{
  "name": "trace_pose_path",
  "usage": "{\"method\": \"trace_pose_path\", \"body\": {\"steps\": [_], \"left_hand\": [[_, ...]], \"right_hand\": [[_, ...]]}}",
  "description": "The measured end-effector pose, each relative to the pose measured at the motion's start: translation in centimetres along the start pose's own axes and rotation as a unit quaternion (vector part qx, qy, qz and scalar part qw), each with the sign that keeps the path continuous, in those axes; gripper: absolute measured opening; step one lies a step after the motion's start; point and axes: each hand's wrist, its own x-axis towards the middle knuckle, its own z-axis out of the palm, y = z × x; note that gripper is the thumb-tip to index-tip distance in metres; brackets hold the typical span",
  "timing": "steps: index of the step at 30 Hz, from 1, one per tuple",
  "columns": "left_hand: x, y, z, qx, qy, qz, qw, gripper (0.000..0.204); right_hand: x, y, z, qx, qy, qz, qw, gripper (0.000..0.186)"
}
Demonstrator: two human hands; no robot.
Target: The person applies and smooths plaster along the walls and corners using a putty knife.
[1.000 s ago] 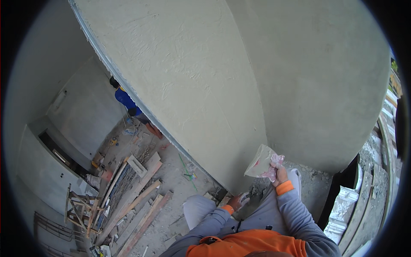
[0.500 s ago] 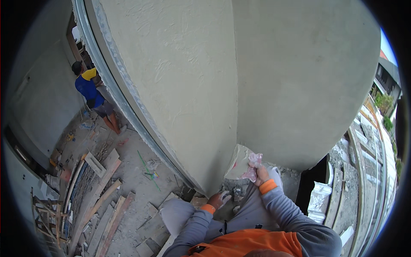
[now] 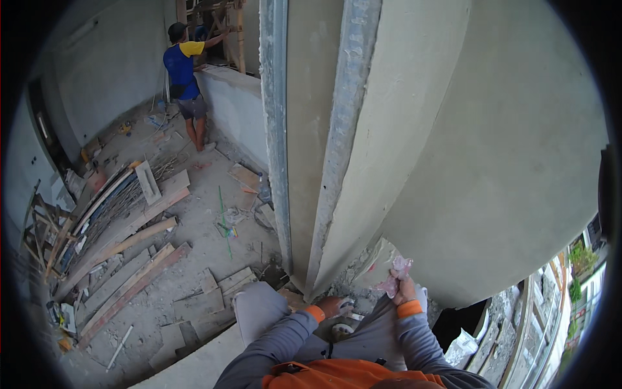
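My right hand [image 3: 405,292], low right of centre, grips a pale, putty-smeared flat piece [image 3: 369,266] with crumpled pink plastic [image 3: 398,269] round the part I hold. It is held near the foot of the smooth plastered wall [image 3: 486,162]. My left hand [image 3: 329,306] is lower and to the left, above my knees, with curled fingers round something small and pale that I cannot make out. Just beside it rises a narrow wall end [image 3: 304,162] with grey metal trim along its edges and a cream coated face.
A co-worker [image 3: 181,78] stands at a low wall [image 3: 230,97] in the room at left, arm raised to a timber post. Planks and rods [image 3: 129,253] lie piled on the debris-strewn floor [image 3: 233,253]. A dark opening [image 3: 457,324] and rough ledge [image 3: 508,330] lie right of my legs.
My view has swung left, so the wall end and room now sit more centrally. The co-worker's reaching arm has come into sight. Both my hands keep their hold.
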Motion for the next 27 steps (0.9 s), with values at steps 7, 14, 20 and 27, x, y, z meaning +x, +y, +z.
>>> {"method": "trace_pose_path", "body": {"steps": [7, 14, 20, 27], "left_hand": [[0.7, -0.8, 0.4, 0.02, -0.006, 0.022, 1.0, 0.053], [1.7, -3.6, 3.1, 0.026, 0.031, 0.059, 0.997, 0.053], [1.3, -0.8, 1.1, 0.061, -0.026, 0.05, 0.997, 0.057], [1.4, -0.7, 1.3, 0.051, -0.003, 0.095, 0.994, 0.055]], "right_hand": [[-0.5, -0.3, 1.0, 0.007, 0.004, 0.009, 1.0, 0.033], [-1.0, -0.2, 2.9, -0.006, -0.002, 0.008, 1.0, 0.032], [-0.5, -0.3, 0.6, -0.017, -0.018, 0.009, 1.0, 0.033], [0.4, 0.0, -0.5, -0.029, -0.019, 0.003, 0.999, 0.035]]}}
